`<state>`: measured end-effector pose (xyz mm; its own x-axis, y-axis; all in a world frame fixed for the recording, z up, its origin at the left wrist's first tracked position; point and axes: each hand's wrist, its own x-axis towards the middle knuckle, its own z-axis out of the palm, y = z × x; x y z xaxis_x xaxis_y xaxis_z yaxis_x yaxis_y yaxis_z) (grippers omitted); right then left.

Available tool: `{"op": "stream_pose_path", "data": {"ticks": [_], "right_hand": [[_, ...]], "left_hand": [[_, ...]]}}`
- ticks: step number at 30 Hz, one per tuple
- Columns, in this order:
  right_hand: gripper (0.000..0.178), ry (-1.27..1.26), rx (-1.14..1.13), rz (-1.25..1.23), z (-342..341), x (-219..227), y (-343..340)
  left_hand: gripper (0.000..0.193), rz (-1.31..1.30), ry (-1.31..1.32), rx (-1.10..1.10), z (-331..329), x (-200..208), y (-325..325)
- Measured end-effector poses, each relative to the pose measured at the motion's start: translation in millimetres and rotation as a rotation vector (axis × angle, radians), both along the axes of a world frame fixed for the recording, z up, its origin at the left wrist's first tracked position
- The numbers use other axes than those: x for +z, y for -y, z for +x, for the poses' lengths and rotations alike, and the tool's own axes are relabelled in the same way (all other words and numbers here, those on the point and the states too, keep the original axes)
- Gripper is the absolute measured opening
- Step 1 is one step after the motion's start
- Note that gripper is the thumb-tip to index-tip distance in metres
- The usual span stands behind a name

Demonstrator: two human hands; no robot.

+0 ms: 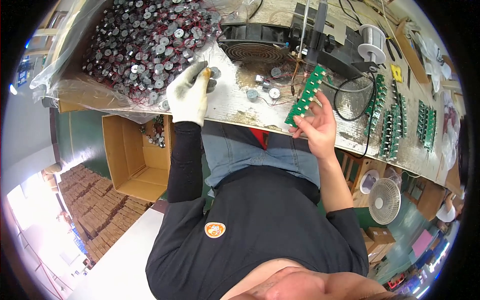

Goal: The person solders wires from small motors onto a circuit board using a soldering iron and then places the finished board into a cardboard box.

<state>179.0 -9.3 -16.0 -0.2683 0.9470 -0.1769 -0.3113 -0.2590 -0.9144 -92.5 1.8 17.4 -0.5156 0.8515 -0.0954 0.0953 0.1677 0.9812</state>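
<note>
My left hand (189, 95), in a white glove with a worn thumb tip, is closed in a pinch at the front edge of a big heap. A small round grey motor (215, 73) shows at its fingertips, partly hidden by them. The heap of small motors (155, 45), with thin red wires, fills a plastic-lined box. Bare, my right hand (318, 122) grips the lower end of a long green circuit board (306, 97), tilted over the table edge. Between my hands, a few loose motors (252, 94) lie on the stained white worktop.
A black fan (257, 42) stands at the back beside a metal stand (302, 45). Behind the board are a solder spool (372, 42), pliers (395, 47) and a black cable (345, 117). Several green boards (390, 132) lie at right. Below left is an open cardboard box (135, 160).
</note>
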Motion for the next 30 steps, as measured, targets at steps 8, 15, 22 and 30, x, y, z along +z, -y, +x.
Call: {"op": "stream_pose_path", "data": {"ticks": [8,15,22,30], "right_hand": [[0.071,-0.007,0.003,0.004,1,-3,2],[0.071,-0.024,0.003,-0.029,1,-2,0],[0.071,-0.013,-0.011,-0.039,3,0,-2],[0.072,-0.090,-0.034,-0.023,2,4,-4]], "left_hand": [[0.021,-0.102,-0.058,-0.227,34,-13,37],[0.018,-0.075,-0.215,-0.406,66,-15,42],[0.018,-0.215,-0.047,-0.480,86,-17,35],[0.015,-0.190,0.150,-0.476,102,-25,28]]}}
